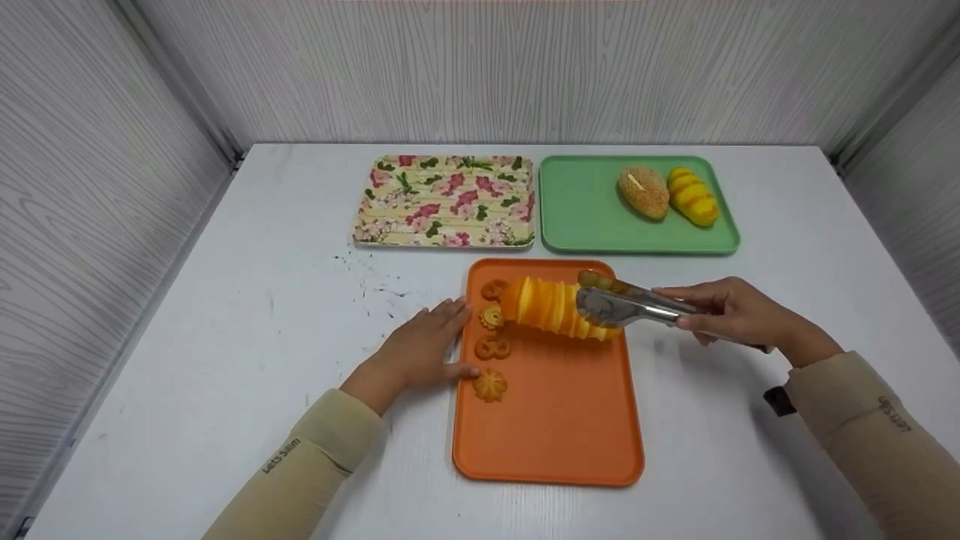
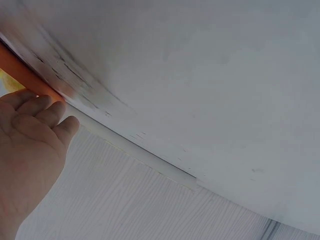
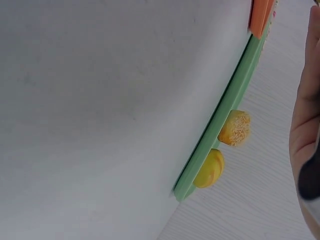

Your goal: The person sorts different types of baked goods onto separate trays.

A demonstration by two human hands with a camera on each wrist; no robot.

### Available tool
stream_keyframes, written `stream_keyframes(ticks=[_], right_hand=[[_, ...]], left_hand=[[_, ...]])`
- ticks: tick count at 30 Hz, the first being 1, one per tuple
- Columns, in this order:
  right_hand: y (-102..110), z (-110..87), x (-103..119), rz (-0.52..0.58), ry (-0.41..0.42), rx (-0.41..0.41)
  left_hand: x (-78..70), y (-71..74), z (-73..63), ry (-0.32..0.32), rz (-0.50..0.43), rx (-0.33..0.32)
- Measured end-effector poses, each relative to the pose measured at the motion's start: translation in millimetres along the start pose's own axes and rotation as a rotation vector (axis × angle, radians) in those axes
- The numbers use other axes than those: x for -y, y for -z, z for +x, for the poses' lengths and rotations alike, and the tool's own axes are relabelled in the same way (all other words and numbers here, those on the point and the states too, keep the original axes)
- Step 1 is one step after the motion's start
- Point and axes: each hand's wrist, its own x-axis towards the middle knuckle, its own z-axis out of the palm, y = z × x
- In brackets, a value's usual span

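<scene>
My right hand (image 1: 739,311) grips a pair of metal tongs (image 1: 637,304). The tongs' ends lie around the right end of a long, ridged orange-and-yellow bread loaf (image 1: 551,306), over the upper part of an orange tray (image 1: 555,450). Along the tray's left side is a column of several small cookies (image 1: 491,385), some pretzel-shaped. With fingers extended, my left hand (image 1: 424,345) rests against the tray's left rim, its thumb near the lowest cookie. The left wrist view shows this hand (image 2: 37,130) by the tray's edge (image 2: 30,75). Only part of my right hand (image 3: 306,120) enters the right wrist view.
Behind the orange tray lie a flower-patterned tray (image 1: 420,199) on the left and a green tray (image 1: 581,206) on the right. A seeded brown bun (image 1: 645,193) and a yellow striped bread (image 1: 693,196) sit on the green one. Walls border the white table (image 1: 247,300).
</scene>
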Motion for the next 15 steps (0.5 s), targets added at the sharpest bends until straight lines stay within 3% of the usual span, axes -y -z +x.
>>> stream_keyframes(ticks=[6, 15], right_hand=[[7.3, 6.4, -7.0, 0.008, 0.0, -0.098], [13.2, 21.9, -12.1, -0.014, -0.148, -0.293]], left_hand=[[-0.3, 1.0, -1.3, -0.011, -0.003, -0.009], [-0.2, 0.2, -1.0, -0.015, 0.005, -0.016]])
